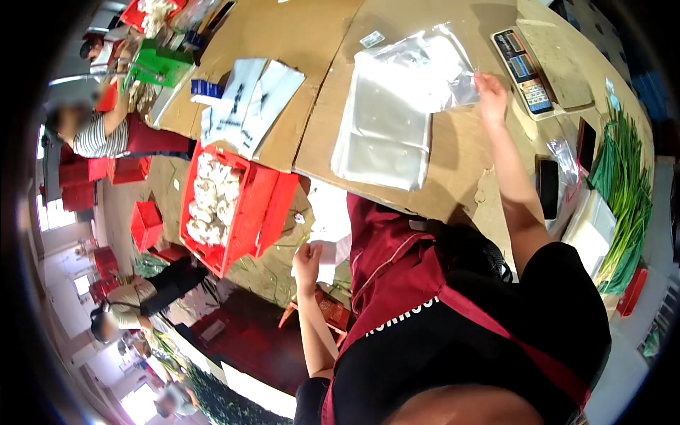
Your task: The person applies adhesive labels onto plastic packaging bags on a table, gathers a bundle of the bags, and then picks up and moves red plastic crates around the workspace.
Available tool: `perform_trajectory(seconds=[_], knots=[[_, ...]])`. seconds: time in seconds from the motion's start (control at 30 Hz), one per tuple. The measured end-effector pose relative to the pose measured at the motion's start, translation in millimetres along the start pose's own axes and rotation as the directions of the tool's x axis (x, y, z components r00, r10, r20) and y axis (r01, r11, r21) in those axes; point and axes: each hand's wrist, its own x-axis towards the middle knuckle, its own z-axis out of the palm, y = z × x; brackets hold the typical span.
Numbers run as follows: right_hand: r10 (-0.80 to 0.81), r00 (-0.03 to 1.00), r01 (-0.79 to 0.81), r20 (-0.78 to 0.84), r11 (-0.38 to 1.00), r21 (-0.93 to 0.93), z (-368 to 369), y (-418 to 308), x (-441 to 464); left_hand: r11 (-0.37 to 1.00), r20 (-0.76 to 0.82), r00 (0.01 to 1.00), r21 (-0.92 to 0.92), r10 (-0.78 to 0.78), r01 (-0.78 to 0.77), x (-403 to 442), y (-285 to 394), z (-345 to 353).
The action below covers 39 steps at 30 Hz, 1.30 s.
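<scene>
Brown cardboard (326,42) covers the worktable, its seam running between two sheets, in a busy workroom with red crates (146,225) on the floor and co-workers along the left, one in a striped top (92,136). White letters (402,316) cross the person's dark red apron (397,265), but folds and angle keep the word from being read. Dark print marks the pale blue packets (248,103), too small to make out; the same goes for the small label (372,39) near the table's far side and the keys of the scale panel (523,71) to the right. Mushrooms (212,198) fill a red basket (244,205) beside the table.

On the cardboard lies a stack of clear bags (382,149). One clear bag (446,57) spreads over its upper end, its right edge pinched between the right hand's (492,95) thumb and fingers. Below table level, the left hand (307,265) has its fingers curled near white sheeting (329,216); whether they grip any of it cannot be told.
</scene>
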Motion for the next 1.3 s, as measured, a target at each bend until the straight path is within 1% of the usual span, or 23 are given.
perform_trajectory(seconds=[0.07,0.13,0.17,0.2,0.27,0.3,0.33,0.37,0.47,0.57,0.67,0.73,0.8,0.87,0.9,0.97,1.0,1.07,1.13,1.2,1.23,1.27,1.3], knots=[[-0.139,0.983,0.14,-0.122,0.99,0.003,-20.0,7.8,15.0,0.982,-0.079,0.996,0.183,-0.031,0.045,7.5,-29.5,-9.6],[-0.178,0.974,0.171,-0.142,0.983,-0.062,-26.1,7.6,2.9,0.999,-0.224,0.974,0.016,-0.029,0.034,13.1,-34.7,-11.5],[-0.21,0.965,0.191,-0.155,0.973,-0.13,-29.4,7.4,-8.8,0.993,-0.22,0.975,0.118,0.033,-0.007,10.4,-23.3,-14.6],[-0.293,0.952,0.269,-0.084,0.938,-0.219,-24.6,4.5,-25.8,0.993,-0.224,0.974,0.119,0.042,-0.015,14.8,-17.3,-10.4],[-0.406,0.905,0.422,0.124,0.833,-0.358,-4.3,-3.5,-66.0,0.902,-0.321,0.941,0.43,0.107,0.044,24.5,-7.4,-4.7],[-0.429,0.866,0.499,0.256,0.768,-0.401,7.0,-6.8,-83.3,0.893,-0.276,0.932,0.439,0.236,-0.097,36.5,-13.8,3.2],[-0.406,0.829,0.535,0.386,0.776,-0.334,20.4,5.2,-96.3,0.908,-0.25,0.935,0.397,0.25,-0.136,43.4,-1.0,16.1],[-0.384,0.771,0.563,0.508,0.784,-0.262,34.0,15.8,-107.8,0.832,-0.142,0.897,0.455,0.419,-0.317,51.6,12.4,27.8],[-0.111,0.675,0.626,0.729,0.61,-0.486,64.9,-4.8,-132.3,0.734,0.065,0.826,0.423,0.56,-0.531,67.9,82.0,69.9],[-0.137,0.678,0.695,0.722,0.438,-0.57,78.8,21.6,-126.7,0.523,0.246,0.724,0.549,0.645,-0.652,94.9,104.1,114.4],[-0.131,0.717,0.686,0.685,0.307,-0.66,89.3,23.2,-99.6,0.493,0.353,0.759,0.597,0.546,-0.633,114.7,101.2,143.7],[-0.039,0.8,0.536,0.598,0.496,-0.684,97.8,17.8,-68.9,0.47,0.366,0.768,0.627,0.526,-0.621,117.3,93.1,151.6],[0.21,0.802,0.384,0.559,0.535,-0.753,104.7,-8.8,-36.8,0.441,0.382,0.776,0.659,0.502,-0.61,122.3,89.3,152.5],[-0.025,0.832,0.521,0.554,0.378,-0.765,109.4,17.7,-3.4,0.467,0.378,0.764,0.623,0.523,-0.628,122.3,86.2,151.5],[0.069,0.851,0.43,0.521,0.479,-0.766,110.0,10.9,11.2,0.466,0.38,0.765,0.624,0.52,-0.627,122.0,85.5,151.0],[-0.099,0.906,0.366,0.412,0.671,-0.645,112.3,29.8,36.3,0.492,0.401,0.766,0.595,0.503,-0.635,124.6,86.3,148.7],[-0.1,0.906,0.367,0.411,0.672,-0.644,115.5,25.7,37.4,0.49,0.401,0.765,0.596,0.504,-0.636,125.8,86.2,148.4],[0.07,0.945,0.129,0.32,0.819,-0.559,119.0,3.9,31.5,0.508,0.379,0.765,0.583,0.52,-0.634,124.5,84.6,150.1],[-0.019,0.894,0.341,0.447,0.676,-0.654,118.5,-3.7,21.1,0.513,0.379,0.764,0.576,0.522,-0.637,124.2,87.5,150.1],[0.051,0.718,0.541,0.694,0.587,-0.603,121.5,3.9,11.6,0.531,0.4,0.772,0.565,0.493,-0.632,123.5,88.4,148.1],[-0.002,0.644,0.687,0.765,0.441,-0.577,122.7,15.5,9.7,0.527,0.405,0.772,0.568,0.49,-0.632,123.6,86.0,148.2],[-0.004,0.648,0.683,0.762,0.445,-0.579,124.0,22.2,9.8,0.521,0.41,0.774,0.576,0.482,-0.629,124.8,84.2,149.6],[-0.135,0.677,0.713,0.723,0.36,-0.601,125.8,26.9,12.5,0.515,0.412,0.776,0.584,0.477,-0.627,125.3,87.6,148.8]])
